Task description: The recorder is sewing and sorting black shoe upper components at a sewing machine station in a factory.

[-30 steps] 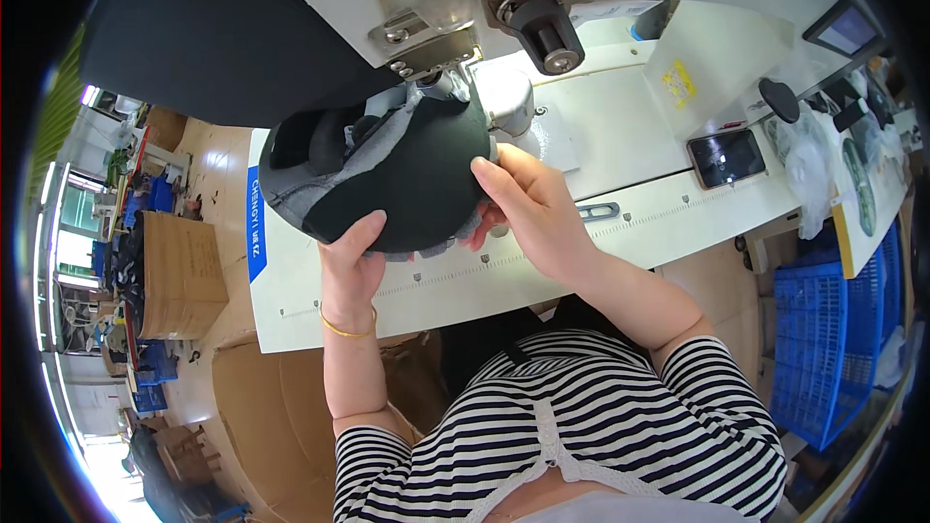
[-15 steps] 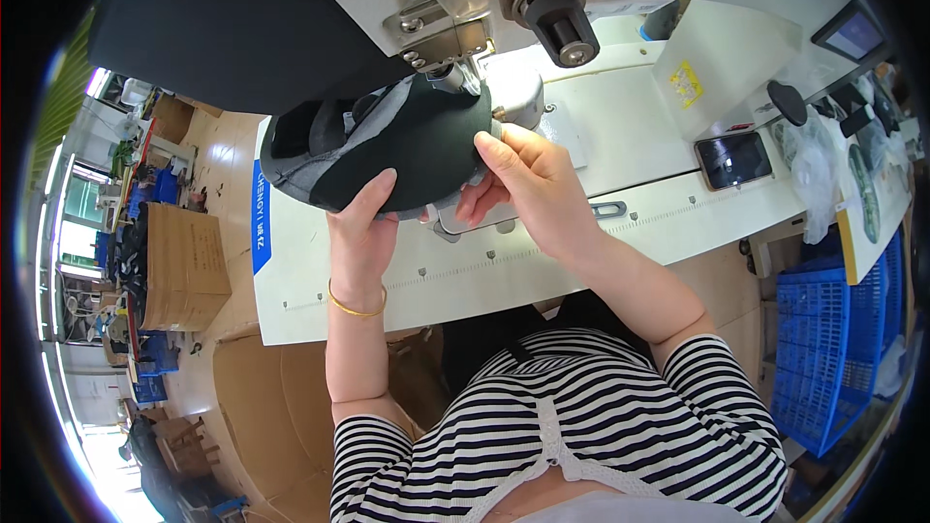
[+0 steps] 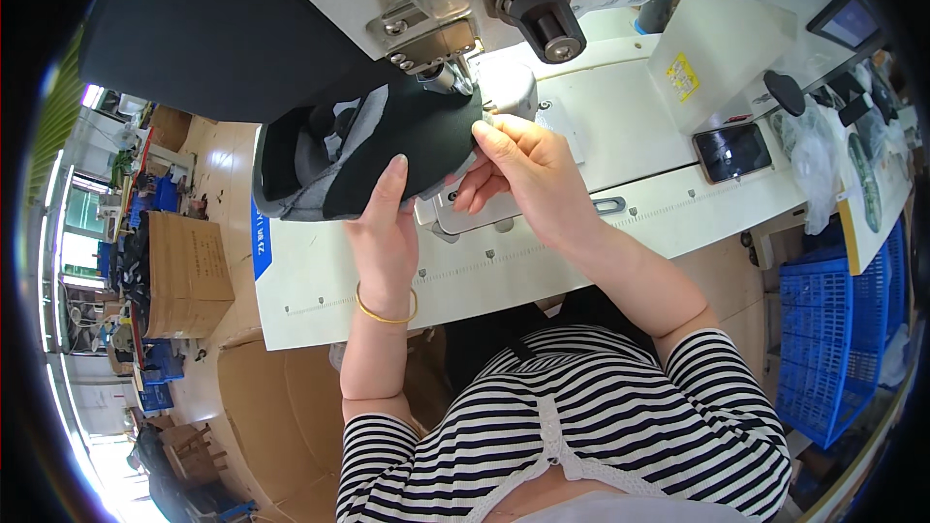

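A black shoe upper (image 3: 418, 134) with grey lining lies under the sewing machine's presser foot (image 3: 451, 77), its opening toward the left. My left hand (image 3: 381, 237) grips the near edge, thumb on top and the other fingers hidden underneath. At the upper's right end, close to the presser foot, my right hand (image 3: 531, 172) pinches the edge between thumb and forefinger, while its other fingers curl below. The needle's tip is too small to make out.
The white machine table (image 3: 387, 305) has a ruler scale along its front. To the right lie a phone (image 3: 731, 153) and a clear plastic bag (image 3: 819, 174). Blue crates (image 3: 823, 339) stand low on the right. Cardboard boxes (image 3: 189, 276) are on the floor at left.
The shoe upper has turned a little, its left end swinging nearer to me. My left hand has shifted right with it, and my right hand still pinches the edge.
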The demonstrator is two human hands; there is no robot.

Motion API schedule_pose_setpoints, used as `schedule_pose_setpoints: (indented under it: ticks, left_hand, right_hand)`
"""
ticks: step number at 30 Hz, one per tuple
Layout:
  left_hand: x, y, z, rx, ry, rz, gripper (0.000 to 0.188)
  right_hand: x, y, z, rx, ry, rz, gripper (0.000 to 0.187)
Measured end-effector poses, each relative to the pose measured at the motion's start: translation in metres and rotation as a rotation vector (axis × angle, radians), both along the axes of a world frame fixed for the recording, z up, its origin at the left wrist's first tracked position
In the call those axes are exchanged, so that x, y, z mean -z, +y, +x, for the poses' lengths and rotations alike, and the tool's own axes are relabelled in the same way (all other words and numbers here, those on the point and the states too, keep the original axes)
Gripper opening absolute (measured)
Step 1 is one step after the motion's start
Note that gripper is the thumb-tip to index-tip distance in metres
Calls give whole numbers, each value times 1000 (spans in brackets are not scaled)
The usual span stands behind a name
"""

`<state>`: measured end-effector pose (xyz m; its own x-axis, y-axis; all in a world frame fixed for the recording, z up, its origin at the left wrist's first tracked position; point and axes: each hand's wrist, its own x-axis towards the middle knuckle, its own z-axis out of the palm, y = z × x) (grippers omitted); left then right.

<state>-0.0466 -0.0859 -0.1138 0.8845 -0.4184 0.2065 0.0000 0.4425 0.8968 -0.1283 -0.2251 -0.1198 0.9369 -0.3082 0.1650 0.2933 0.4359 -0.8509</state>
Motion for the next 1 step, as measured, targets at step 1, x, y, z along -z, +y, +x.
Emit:
schedule_pose_setpoints:
  ticks: [1]
  left_hand:
    - [0,-3,-3,-2,-46,-6,37]
  right_hand:
    - [-1,0,0,2,13,-5,27]
